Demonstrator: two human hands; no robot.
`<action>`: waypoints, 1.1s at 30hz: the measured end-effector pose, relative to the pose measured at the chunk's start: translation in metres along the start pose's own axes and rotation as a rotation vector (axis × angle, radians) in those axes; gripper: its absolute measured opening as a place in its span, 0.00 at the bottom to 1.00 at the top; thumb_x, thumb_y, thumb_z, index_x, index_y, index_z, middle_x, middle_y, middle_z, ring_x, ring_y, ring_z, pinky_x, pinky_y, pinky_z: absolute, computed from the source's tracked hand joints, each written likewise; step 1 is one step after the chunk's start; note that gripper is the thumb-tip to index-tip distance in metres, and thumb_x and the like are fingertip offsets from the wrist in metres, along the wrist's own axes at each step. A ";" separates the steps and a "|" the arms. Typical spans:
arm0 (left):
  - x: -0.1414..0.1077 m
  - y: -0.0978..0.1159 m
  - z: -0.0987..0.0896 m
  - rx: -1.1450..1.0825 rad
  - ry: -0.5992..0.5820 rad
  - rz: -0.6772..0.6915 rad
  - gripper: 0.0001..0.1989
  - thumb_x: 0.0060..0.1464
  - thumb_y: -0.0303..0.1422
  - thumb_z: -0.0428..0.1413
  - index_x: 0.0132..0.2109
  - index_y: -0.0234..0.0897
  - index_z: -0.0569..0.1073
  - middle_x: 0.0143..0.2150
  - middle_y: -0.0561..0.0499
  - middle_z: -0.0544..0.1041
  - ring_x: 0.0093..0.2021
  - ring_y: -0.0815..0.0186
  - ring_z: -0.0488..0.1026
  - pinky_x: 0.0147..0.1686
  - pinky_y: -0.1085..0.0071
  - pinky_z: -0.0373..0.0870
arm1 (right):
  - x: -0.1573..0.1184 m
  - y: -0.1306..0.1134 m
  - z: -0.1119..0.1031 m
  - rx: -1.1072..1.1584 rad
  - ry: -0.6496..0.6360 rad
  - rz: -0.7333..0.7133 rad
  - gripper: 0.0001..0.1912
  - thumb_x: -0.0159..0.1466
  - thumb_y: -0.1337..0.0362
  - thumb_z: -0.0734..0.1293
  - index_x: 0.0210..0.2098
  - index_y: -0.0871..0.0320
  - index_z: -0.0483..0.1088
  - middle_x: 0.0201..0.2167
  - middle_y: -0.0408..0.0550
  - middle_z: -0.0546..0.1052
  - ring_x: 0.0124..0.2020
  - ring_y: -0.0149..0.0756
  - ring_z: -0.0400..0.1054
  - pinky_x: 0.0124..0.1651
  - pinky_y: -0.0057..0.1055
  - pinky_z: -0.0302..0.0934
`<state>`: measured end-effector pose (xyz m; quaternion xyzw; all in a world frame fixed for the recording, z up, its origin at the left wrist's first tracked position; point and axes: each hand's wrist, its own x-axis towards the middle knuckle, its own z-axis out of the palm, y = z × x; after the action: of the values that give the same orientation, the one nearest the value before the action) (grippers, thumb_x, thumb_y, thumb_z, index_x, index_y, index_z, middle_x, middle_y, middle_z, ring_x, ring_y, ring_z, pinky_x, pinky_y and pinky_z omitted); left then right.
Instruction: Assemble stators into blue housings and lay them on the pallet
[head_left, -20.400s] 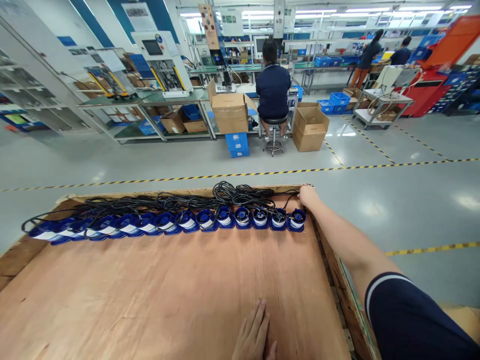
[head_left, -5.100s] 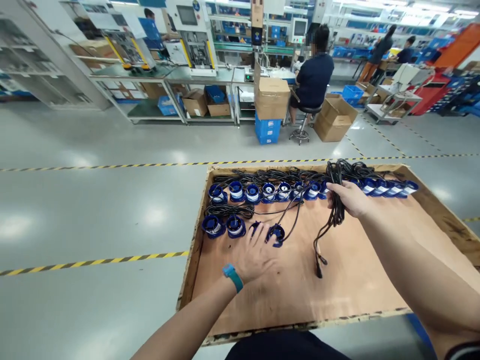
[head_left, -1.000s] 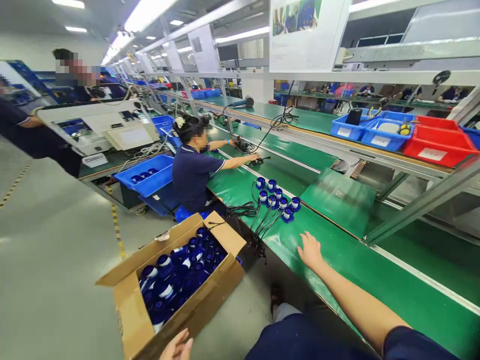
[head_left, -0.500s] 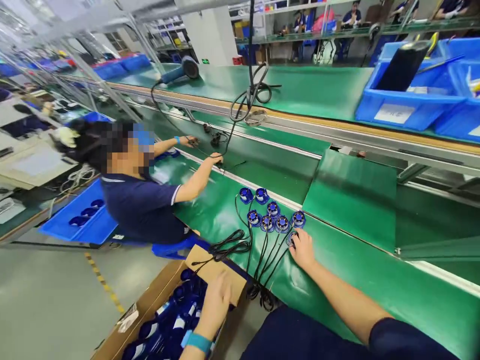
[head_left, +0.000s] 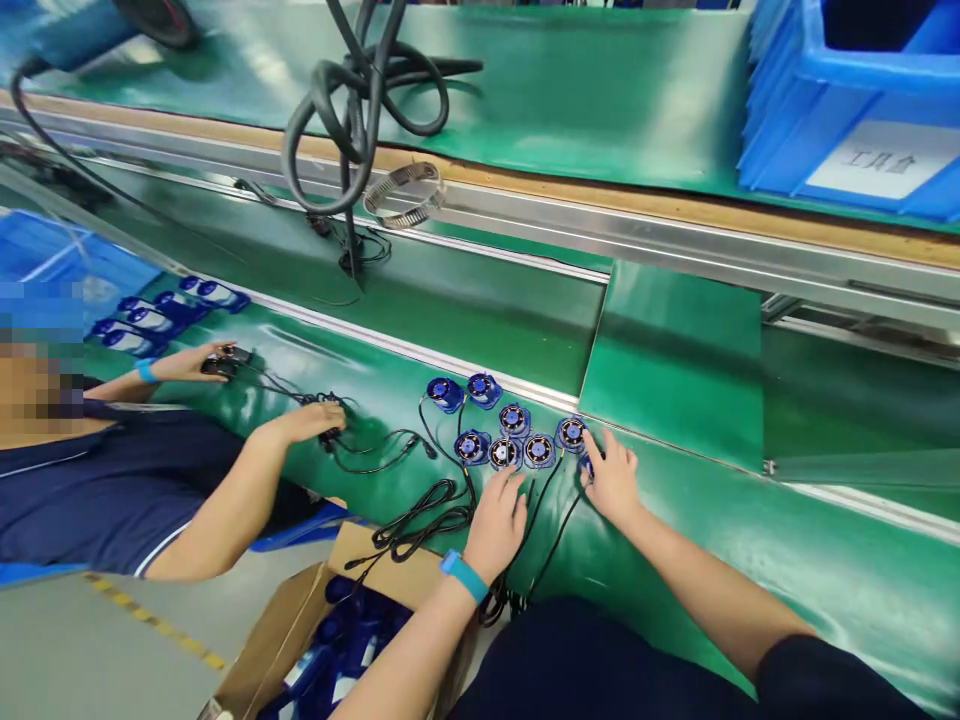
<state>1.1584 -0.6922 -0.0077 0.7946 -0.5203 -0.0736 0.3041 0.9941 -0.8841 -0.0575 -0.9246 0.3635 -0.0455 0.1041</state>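
Several round blue parts with black cables stand grouped on the green bench (head_left: 697,520). My right hand (head_left: 613,478) has its fingers around a blue part (head_left: 587,466) at the right end of the group, mostly hidden by the fingers. Just beyond its fingertips is another blue part (head_left: 571,433). My left hand (head_left: 498,520), with a teal band on the wrist, reaches over the cables at the near side of the group. Its fingers are a little apart, with the fingertips close to a blue part (head_left: 504,453); nothing shows in its grasp.
At the left a person handles black cables (head_left: 322,410) on the bench. A cardboard box (head_left: 281,625) of blue parts stands below the near edge. A knotted hose (head_left: 352,130) hangs from above. Blue bins (head_left: 847,110) sit on the upper shelf (head_left: 600,100).
My left hand has moved from above the cardboard box to the group of blue parts. My right hand stays at its part. The view has shifted closer to the bench, and the person's hands now hold cables.
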 end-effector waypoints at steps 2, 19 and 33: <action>0.010 0.000 0.001 0.044 0.014 -0.014 0.22 0.60 0.21 0.46 0.59 0.37 0.68 0.61 0.40 0.69 0.63 0.55 0.66 0.63 0.52 0.68 | 0.013 -0.006 -0.001 -0.020 -0.044 -0.046 0.33 0.65 0.65 0.60 0.69 0.56 0.57 0.66 0.62 0.59 0.57 0.56 0.58 0.58 0.52 0.52; 0.146 -0.034 0.033 0.314 -0.373 -0.266 0.33 0.57 0.31 0.57 0.68 0.41 0.60 0.62 0.32 0.65 0.56 0.45 0.71 0.53 0.51 0.70 | -0.054 0.046 -0.002 0.044 0.043 -0.031 0.15 0.71 0.59 0.58 0.42 0.58 0.74 0.62 0.60 0.66 0.47 0.48 0.66 0.47 0.42 0.60; 0.086 -0.043 0.004 0.223 -0.264 -0.066 0.31 0.49 0.19 0.49 0.62 0.33 0.67 0.66 0.36 0.66 0.68 0.51 0.61 0.67 0.49 0.60 | -0.133 0.094 -0.012 0.096 0.095 -0.018 0.16 0.72 0.59 0.58 0.34 0.57 0.73 0.63 0.58 0.66 0.44 0.44 0.69 0.44 0.39 0.59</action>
<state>1.2281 -0.7571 -0.0180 0.8236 -0.5341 -0.1290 0.1404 0.8323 -0.8621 -0.0681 -0.9186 0.3572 -0.1076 0.1303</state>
